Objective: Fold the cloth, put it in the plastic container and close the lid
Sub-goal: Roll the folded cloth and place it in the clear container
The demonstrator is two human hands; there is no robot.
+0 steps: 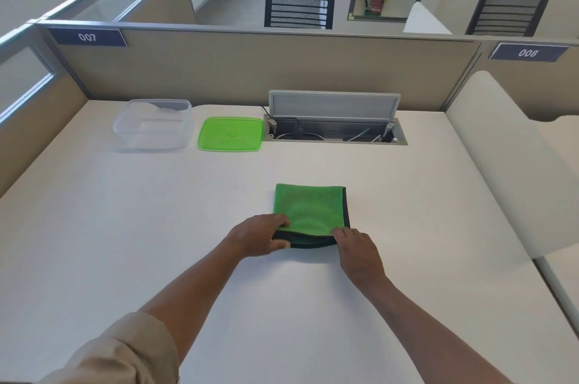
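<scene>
A green cloth (308, 208) with a dark edge lies folded into a small rectangle in the middle of the white desk (156, 227). My left hand (258, 238) pinches its near left corner, fingers on top and thumb under the layers. My right hand (355, 247) grips the near right corner the same way. The near edge is lifted a little, so the dark underside shows between my hands. The clear plastic container (153, 125) stands without its lid at the far left of the desk. Its green lid (231, 134) lies flat just to the right of it.
An open cable tray (335, 131) with a raised grey flap is sunk into the desk at the back, right of the lid. Beige partitions (250, 67) fence the desk behind and on the left. A white curved divider (501, 148) borders the right side.
</scene>
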